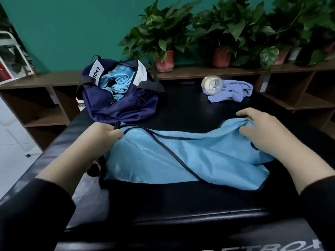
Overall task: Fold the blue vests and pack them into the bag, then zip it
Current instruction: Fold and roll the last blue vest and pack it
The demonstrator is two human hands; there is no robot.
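A light blue vest [190, 158] with dark trim lies spread across the black padded table [190, 107] in front of me. My left hand [103, 134] grips its left end, where the dark straps bunch. My right hand [259, 129] holds the bunched fabric at its right end. Behind them, at the far left of the table, stands the navy bag [126, 107], unzipped and open. Several rolled or folded blue vests [117, 82] fill its mouth. White labels hang at the bag's opening.
A clear glass ball [212, 84] rests on a crumpled lilac cloth [235, 91] at the table's far right. A white plastic bag [90, 192] lies at the near left edge. Potted plants [165, 42] line a wooden shelf behind the table.
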